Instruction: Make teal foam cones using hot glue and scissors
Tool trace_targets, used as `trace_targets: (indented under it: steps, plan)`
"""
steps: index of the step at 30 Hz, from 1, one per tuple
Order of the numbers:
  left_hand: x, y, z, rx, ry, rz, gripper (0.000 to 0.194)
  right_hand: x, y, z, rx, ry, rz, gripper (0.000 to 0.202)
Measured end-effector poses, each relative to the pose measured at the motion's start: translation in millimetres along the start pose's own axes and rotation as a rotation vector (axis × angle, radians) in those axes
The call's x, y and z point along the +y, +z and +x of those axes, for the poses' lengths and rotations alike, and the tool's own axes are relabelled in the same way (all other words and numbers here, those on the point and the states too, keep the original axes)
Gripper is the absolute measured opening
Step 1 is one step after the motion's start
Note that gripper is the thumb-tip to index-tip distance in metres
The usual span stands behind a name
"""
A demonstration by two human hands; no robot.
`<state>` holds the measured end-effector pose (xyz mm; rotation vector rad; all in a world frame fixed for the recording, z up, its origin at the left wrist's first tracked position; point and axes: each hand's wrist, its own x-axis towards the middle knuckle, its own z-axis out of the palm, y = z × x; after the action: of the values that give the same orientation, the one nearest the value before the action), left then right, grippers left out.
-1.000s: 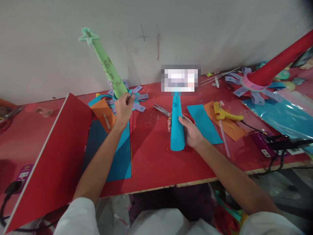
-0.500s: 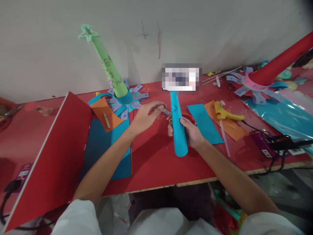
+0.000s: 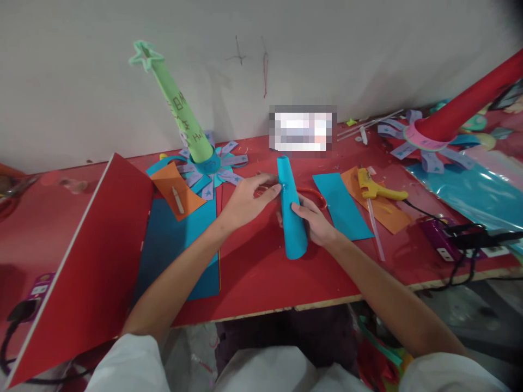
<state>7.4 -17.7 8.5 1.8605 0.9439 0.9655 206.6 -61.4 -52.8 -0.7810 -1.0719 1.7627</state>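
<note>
A blue paper tube (image 3: 292, 228), wider at its near end, tilts slightly over the red table. My right hand (image 3: 316, 220) is wrapped round its right side, thumb on the front and fingers behind. My left hand (image 3: 249, 202) meets the tube's upper left edge with thumb and fingertips, closed there beside a small shiny spot. Behind the tube, red-handled scissors (image 3: 317, 196) lie on the table, partly hidden by it and my hands. A blue paper piece (image 3: 343, 207) is just right of my right hand.
A green paper tower (image 3: 186, 122) with a star top stands back left. At right are a yellow glue gun (image 3: 379, 191), orange paper (image 3: 394, 216), a purple power strip (image 3: 439, 239) with cables, and a red cone (image 3: 474, 106). A red board (image 3: 93, 261) leans at left beside blue sheets (image 3: 204, 272).
The blue tube and my right hand have shifted slightly left. My left hand has come up against the tube's edge, and more of the scissors' red handle shows.
</note>
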Motion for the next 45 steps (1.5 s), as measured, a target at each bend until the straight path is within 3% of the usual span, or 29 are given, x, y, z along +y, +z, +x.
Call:
trace_targets:
  steps: [6,14,19,25,41,45]
  plan:
    - [2.5,-3.4,-0.2,0.009,-0.008,0.003,0.025,3.0,-1.5,0.1,0.021,-0.006,0.000,0.044]
    - [-14.1,-9.1,6.2,0.171,0.044,-0.077,0.019,-11.5,0.7,-3.8,-0.058,-0.041,0.079,0.053]
    - [-10.1,4.0,3.1,0.019,0.003,-0.263,0.011,-16.2,2.8,-6.4,-0.131,-0.025,0.133,0.050]
    - [-3.3,16.4,-4.3,-0.183,-0.071,-0.477,0.033,-8.7,3.9,-4.8,-0.276,0.017,0.124,0.065]
    - [-7.1,25.5,-8.8,-0.193,-0.091,-0.516,0.039,1.9,-5.0,-5.8,-0.391,0.118,0.272,0.061]
    - [-4.0,25.7,-11.0,-0.182,-0.132,-0.531,0.041,-0.7,-1.9,-4.8,-0.375,0.117,0.213,0.068]
